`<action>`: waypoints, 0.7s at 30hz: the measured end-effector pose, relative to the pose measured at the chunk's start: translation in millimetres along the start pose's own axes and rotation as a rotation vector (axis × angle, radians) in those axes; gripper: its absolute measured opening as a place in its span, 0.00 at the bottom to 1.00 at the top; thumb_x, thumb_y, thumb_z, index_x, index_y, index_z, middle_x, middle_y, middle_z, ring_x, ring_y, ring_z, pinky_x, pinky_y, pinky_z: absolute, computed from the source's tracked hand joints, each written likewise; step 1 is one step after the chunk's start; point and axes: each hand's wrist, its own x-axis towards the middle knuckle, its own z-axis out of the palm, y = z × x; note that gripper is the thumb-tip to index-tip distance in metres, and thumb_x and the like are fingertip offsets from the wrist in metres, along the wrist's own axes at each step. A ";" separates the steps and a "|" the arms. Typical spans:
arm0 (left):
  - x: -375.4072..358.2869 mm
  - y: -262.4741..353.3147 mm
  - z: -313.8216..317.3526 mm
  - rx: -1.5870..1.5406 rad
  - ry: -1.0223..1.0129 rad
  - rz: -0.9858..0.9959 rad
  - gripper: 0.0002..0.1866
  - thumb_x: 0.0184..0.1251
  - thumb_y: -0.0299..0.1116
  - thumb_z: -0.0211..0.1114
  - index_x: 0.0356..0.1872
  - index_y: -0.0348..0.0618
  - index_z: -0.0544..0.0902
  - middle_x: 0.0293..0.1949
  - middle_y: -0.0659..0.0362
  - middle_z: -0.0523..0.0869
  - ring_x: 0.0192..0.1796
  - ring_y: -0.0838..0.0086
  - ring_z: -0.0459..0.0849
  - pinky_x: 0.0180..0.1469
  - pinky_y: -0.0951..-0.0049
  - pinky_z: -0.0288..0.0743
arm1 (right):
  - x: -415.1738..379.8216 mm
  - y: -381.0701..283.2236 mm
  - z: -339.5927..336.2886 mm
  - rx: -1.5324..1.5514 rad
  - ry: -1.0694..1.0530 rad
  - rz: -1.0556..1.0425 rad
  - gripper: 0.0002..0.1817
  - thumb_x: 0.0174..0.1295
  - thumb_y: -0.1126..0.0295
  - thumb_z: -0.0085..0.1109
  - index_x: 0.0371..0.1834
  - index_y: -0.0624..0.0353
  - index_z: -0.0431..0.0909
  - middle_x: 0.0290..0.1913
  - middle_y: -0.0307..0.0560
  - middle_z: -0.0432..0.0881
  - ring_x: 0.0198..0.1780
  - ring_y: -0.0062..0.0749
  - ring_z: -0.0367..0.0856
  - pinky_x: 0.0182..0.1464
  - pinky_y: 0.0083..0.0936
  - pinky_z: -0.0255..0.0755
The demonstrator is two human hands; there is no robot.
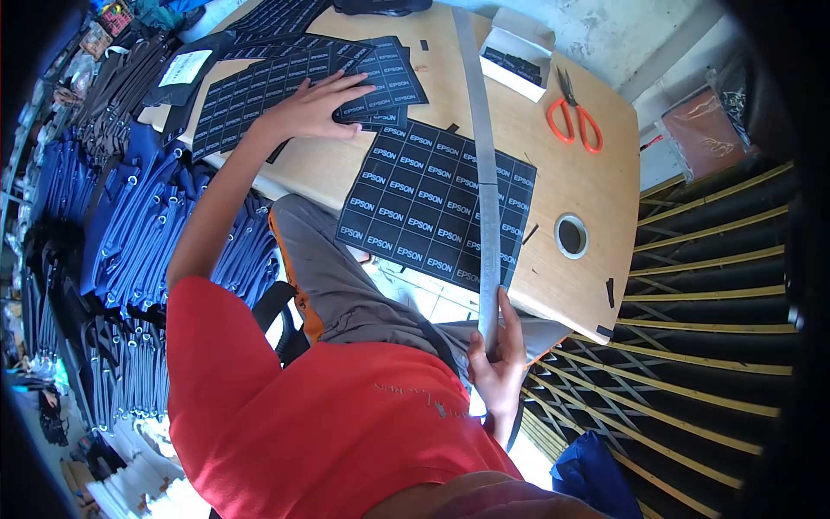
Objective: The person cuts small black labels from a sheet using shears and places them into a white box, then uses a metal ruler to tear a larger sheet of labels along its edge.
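Note:
A black sheet printed with rows of EPSON labels point(415, 195) lies at the table's front edge. Across its right part runs a long metal ruler point(488, 208), reaching to the table's far side. My right hand point(500, 355) grips the ruler's near end, thumb and fingers on either side, just off the table edge. My left hand point(324, 108) rests with fingers spread on a pile of similar black sheets point(251, 95) at the left. Orange-handled scissors point(573, 117) lie to the right of the ruler, blades pointing away.
An open white box point(519, 56) holding black pieces stands at the back. A round hole point(571, 235) or ring is at the table's right. Small black scraps lie about. Blue straps point(147, 225) hang at the left; a folding metal gate point(709, 324) stands at the right.

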 end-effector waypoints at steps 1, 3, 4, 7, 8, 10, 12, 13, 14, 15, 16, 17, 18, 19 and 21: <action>0.5 -0.4 -1.0 0.004 0.002 -0.007 0.41 0.58 0.60 0.63 0.74 0.70 0.61 0.78 0.66 0.53 0.80 0.62 0.45 0.74 0.31 0.38 | 0.8 -0.2 0.0 -0.004 0.000 0.002 0.36 0.62 0.80 0.57 0.75 0.63 0.57 0.42 0.50 0.84 0.33 0.18 0.78 0.34 0.14 0.71; 1.4 -3.5 -1.6 -0.021 -0.001 0.024 0.38 0.61 0.48 0.63 0.74 0.66 0.62 0.78 0.66 0.54 0.80 0.57 0.46 0.73 0.28 0.39 | 3.1 1.2 2.7 -0.003 0.013 -0.022 0.36 0.62 0.80 0.57 0.75 0.63 0.57 0.37 0.47 0.84 0.31 0.17 0.76 0.33 0.14 0.69; 2.3 -6.9 -2.2 -0.018 -0.002 0.020 0.38 0.61 0.48 0.63 0.74 0.66 0.62 0.78 0.66 0.54 0.80 0.57 0.46 0.73 0.28 0.39 | 3.7 -0.4 3.4 -0.001 0.010 -0.023 0.36 0.62 0.80 0.57 0.75 0.63 0.57 0.37 0.47 0.84 0.31 0.17 0.76 0.33 0.14 0.69; 7.1 -14.7 -2.9 0.003 0.019 0.016 0.36 0.64 0.55 0.58 0.74 0.66 0.63 0.78 0.69 0.54 0.79 0.60 0.49 0.73 0.28 0.40 | 1.2 -4.3 3.7 0.012 -0.008 0.006 0.36 0.61 0.82 0.57 0.75 0.63 0.57 0.40 0.49 0.84 0.36 0.19 0.78 0.38 0.14 0.71; 9.4 -18.0 -3.6 0.021 0.011 -0.005 0.35 0.65 0.55 0.57 0.74 0.63 0.63 0.78 0.69 0.55 0.80 0.61 0.48 0.73 0.28 0.41 | -0.2 -2.8 4.3 0.018 -0.002 -0.002 0.36 0.61 0.83 0.56 0.75 0.64 0.57 0.46 0.51 0.83 0.40 0.20 0.79 0.42 0.15 0.71; 13.4 -28.5 -4.2 -0.015 0.034 -0.025 0.35 0.67 0.54 0.55 0.74 0.60 0.63 0.78 0.68 0.55 0.80 0.62 0.48 0.72 0.27 0.41 | -0.6 -2.7 6.3 0.037 0.000 -0.027 0.36 0.61 0.84 0.56 0.75 0.64 0.57 0.52 0.53 0.82 0.45 0.22 0.80 0.46 0.16 0.72; 14.4 -35.0 -7.5 -0.069 0.024 -0.096 0.34 0.68 0.54 0.54 0.74 0.58 0.63 0.78 0.66 0.55 0.80 0.64 0.47 0.72 0.27 0.40 | -5.2 -3.3 4.9 0.115 -0.029 0.048 0.36 0.62 0.85 0.54 0.75 0.65 0.56 0.64 0.56 0.75 0.55 0.26 0.78 0.55 0.19 0.70; 16.8 -38.0 -10.8 -0.055 -0.020 -0.093 0.34 0.68 0.56 0.53 0.74 0.58 0.63 0.78 0.65 0.54 0.80 0.63 0.47 0.73 0.27 0.39 | -5.8 1.7 6.0 0.105 0.003 0.018 0.35 0.62 0.85 0.54 0.75 0.66 0.55 0.67 0.56 0.72 0.57 0.26 0.76 0.57 0.20 0.69; 15.9 -39.6 -10.7 -0.044 -0.018 -0.101 0.34 0.68 0.56 0.53 0.74 0.58 0.63 0.78 0.65 0.54 0.80 0.63 0.47 0.73 0.27 0.39 | -6.4 -0.8 5.9 0.127 0.007 0.033 0.36 0.62 0.85 0.54 0.75 0.66 0.55 0.65 0.55 0.74 0.57 0.25 0.75 0.57 0.19 0.68; 15.7 -39.4 -9.0 -0.047 -0.014 -0.085 0.35 0.68 0.54 0.54 0.74 0.54 0.63 0.78 0.63 0.54 0.80 0.62 0.47 0.72 0.27 0.39 | -7.2 -2.6 5.2 0.133 0.008 0.037 0.36 0.62 0.85 0.54 0.75 0.66 0.55 0.63 0.55 0.75 0.56 0.24 0.76 0.56 0.19 0.68; 16.2 -35.0 -10.3 -0.050 -0.009 -0.066 0.35 0.68 0.53 0.54 0.73 0.50 0.63 0.78 0.60 0.54 0.80 0.60 0.46 0.72 0.27 0.39 | -7.4 -3.0 4.2 0.138 0.012 0.039 0.36 0.62 0.85 0.54 0.75 0.66 0.55 0.61 0.54 0.76 0.55 0.24 0.76 0.55 0.18 0.68; 14.1 -24.0 -17.1 -0.007 -0.031 -0.059 0.36 0.67 0.53 0.55 0.74 0.53 0.62 0.78 0.62 0.53 0.80 0.59 0.46 0.71 0.25 0.36 | -7.3 1.5 3.0 0.144 0.010 0.031 0.36 0.62 0.85 0.54 0.75 0.66 0.55 0.61 0.54 0.76 0.55 0.24 0.76 0.55 0.18 0.68; 13.7 -19.9 -14.3 0.084 -0.011 -0.039 0.38 0.66 0.56 0.56 0.75 0.55 0.61 0.78 0.62 0.54 0.80 0.59 0.45 0.71 0.25 0.34 | -7.2 8.9 2.0 0.084 0.022 -0.038 0.35 0.65 0.84 0.52 0.76 0.62 0.54 0.42 0.45 0.76 0.36 0.18 0.71 0.37 0.16 0.63; 11.5 -9.4 -14.1 0.095 0.079 0.041 0.38 0.65 0.57 0.57 0.75 0.56 0.60 0.78 0.62 0.54 0.80 0.59 0.45 0.71 0.26 0.34 | -5.6 13.2 2.9 0.025 0.031 -0.109 0.34 0.67 0.82 0.50 0.77 0.59 0.53 0.24 0.36 0.76 0.16 0.12 0.66 0.18 0.13 0.58; 5.5 26.5 -13.8 0.076 0.204 0.197 0.39 0.65 0.58 0.58 0.75 0.57 0.60 0.78 0.61 0.55 0.80 0.60 0.45 0.72 0.28 0.34 | -7.4 -3.0 1.1 0.127 0.036 0.081 0.36 0.62 0.85 0.53 0.75 0.65 0.55 0.52 0.48 0.79 0.47 0.20 0.77 0.49 0.15 0.70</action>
